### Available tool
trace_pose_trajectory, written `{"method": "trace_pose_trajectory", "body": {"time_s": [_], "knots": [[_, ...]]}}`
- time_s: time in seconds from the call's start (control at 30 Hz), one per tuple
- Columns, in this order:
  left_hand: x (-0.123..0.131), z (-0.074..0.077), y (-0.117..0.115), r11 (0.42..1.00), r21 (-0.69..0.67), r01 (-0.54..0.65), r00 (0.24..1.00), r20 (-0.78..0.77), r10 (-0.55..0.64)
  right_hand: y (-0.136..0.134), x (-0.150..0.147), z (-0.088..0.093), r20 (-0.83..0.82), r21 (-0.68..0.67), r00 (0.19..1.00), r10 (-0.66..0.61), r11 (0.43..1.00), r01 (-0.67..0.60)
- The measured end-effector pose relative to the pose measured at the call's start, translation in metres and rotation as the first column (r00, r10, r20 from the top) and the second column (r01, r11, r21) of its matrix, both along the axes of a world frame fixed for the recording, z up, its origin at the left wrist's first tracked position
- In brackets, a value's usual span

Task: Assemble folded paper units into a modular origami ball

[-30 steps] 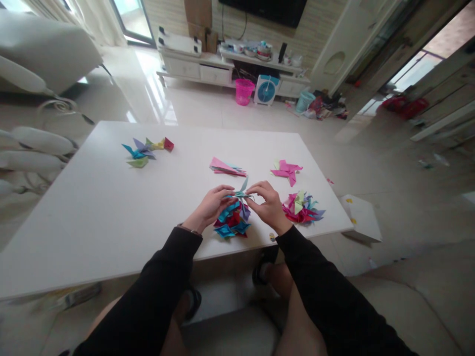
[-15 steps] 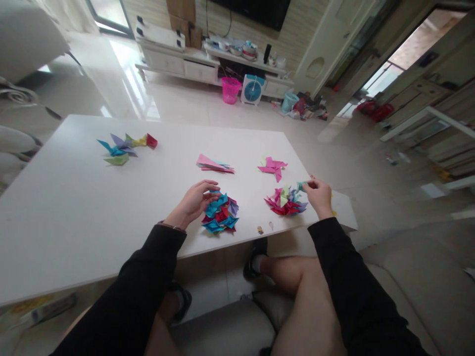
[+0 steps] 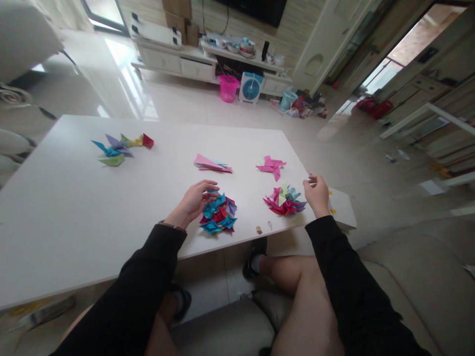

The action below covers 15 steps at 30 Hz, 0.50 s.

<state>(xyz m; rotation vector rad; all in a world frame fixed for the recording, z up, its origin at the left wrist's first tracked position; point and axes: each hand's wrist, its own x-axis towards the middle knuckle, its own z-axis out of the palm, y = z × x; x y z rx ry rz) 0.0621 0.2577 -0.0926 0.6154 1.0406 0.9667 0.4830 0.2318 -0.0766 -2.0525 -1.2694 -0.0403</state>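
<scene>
My left hand [image 3: 195, 200] rests at the far left side of a pile of blue, red and purple folded-paper pieces [image 3: 219, 213]. Its fingers are apart and loosely bent over the top of the pile; whether they press on it I cannot tell. On the right, a second pile of pink, red, light green and pale blue folded paper [image 3: 284, 201] lies close to the table's front edge. Just beyond its right side my right hand [image 3: 317, 194] is raised, fingers half curled and apart, with no paper visible in them.
On the white table [image 3: 122, 212] lie a fanned stack of paper [image 3: 212, 164], a pink pinwheel-shaped fold [image 3: 272, 167] and several folded pieces [image 3: 118, 148] at the far left. Small stickers [image 3: 259, 230] sit near the front edge. A low white box [image 3: 343, 210] stands at the right.
My right hand has let go of a pale blue-green folded piece, which now sits on the right pile, and has drawn slightly up and away. My left hand has hardly moved.
</scene>
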Motion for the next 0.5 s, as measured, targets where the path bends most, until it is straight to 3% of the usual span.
{"method": "trace_pose_trajectory", "body": {"time_s": [0.1, 0.17, 0.33, 0.4, 0.5], "knots": [[-0.001, 0.001, -0.001, 1.000, 0.004, 0.007, 1.000, -0.013, -0.007, 0.002, -0.013, 0.003, 0.003, 0.098, 1.000, 0.030, 0.995, -0.030], [-0.001, 0.003, -0.003, 1.000, 0.014, 0.011, 1.000, -0.030, -0.010, 0.003, -0.030, 0.006, 0.027, 0.154, 0.993, 0.111, 0.982, -0.114], [-0.002, 0.011, -0.009, 0.999, 0.051, 0.014, 0.999, -0.050, -0.011, 0.005, -0.104, 0.007, -0.001, 0.167, 0.921, 0.390, 0.908, -0.385], [-0.003, 0.013, -0.010, 0.998, 0.059, 0.014, 0.999, -0.033, -0.013, 0.004, -0.142, 0.008, 0.024, 0.143, 0.853, 0.521, 0.843, -0.519], [-0.003, 0.015, -0.011, 0.999, 0.047, 0.022, 0.999, 0.045, -0.024, -0.003, -0.199, 0.010, 0.116, 0.051, 0.665, 0.738, 0.664, -0.746]]}}
